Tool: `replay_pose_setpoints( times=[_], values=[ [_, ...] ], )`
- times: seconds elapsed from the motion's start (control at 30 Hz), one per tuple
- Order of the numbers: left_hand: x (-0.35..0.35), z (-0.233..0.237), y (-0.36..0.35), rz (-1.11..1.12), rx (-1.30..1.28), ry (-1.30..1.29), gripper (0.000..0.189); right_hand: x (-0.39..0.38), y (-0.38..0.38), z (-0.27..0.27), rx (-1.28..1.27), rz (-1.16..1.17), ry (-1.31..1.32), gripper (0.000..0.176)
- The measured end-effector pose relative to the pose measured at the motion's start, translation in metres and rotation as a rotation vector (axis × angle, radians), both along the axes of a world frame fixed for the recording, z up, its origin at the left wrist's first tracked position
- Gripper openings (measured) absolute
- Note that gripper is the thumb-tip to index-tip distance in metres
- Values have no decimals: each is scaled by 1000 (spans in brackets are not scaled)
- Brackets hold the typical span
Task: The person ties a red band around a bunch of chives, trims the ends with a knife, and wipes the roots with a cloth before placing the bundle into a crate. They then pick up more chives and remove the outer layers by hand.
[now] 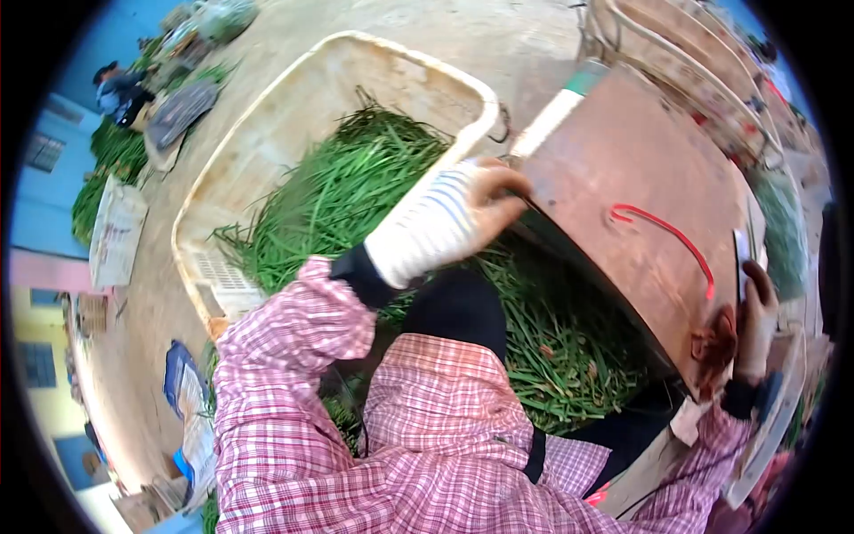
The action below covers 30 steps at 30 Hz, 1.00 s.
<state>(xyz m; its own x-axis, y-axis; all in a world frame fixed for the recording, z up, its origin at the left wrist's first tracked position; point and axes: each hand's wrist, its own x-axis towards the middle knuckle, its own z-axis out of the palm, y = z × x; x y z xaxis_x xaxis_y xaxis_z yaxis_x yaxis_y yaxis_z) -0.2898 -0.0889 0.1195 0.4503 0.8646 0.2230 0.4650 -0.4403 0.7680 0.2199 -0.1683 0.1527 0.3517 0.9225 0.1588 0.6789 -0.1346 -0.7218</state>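
Observation:
My left hand (449, 218), in a white glove with blue stripes and bare fingertips, is over the rim of a large dirty-white plastic basket (209, 169). Its fingers are bent, thumb apart, nothing showing between them, right by the corner of a brown tabletop (640, 169). Long green leafy stalks (356, 169) fill the basket. At the table's right edge my right hand (756, 325), gloved too, has its fingers curled beside a slim pale strip with a dark edge (740, 254); I cannot tell what it grips. Next to it lies a reddish-brown bundle (714, 343).
A red cord (672, 236) lies curved on the tabletop. More green stalks (569, 356) are heaped below its edge, around my legs. Metal rails (685, 49) stand beyond it. At far left a person (120, 93) sits among green heaps, near a white crate (117, 231).

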Motion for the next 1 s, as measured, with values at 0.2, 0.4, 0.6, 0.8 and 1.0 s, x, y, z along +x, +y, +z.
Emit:
replay_pose_setpoints(
  times=[0.2,0.4,0.6,0.8,1.0],
  values=[
    [-212,-45,65,607,-167,37,19,-32,-42,3,90,-7,56,21],
    [-238,-143,97,543,-394,242,23,-167,-50,-32,-489,149,382,13],
    [-216,-225,153,603,-61,572,19,-227,-34,-62,-663,171,570,12],
    [-120,-228,169,456,-230,699,60,-248,-21,-94,-739,208,641,13],
    [-109,-281,182,233,-735,327,67,-251,-20,-108,-795,284,672,13]
  ],
)
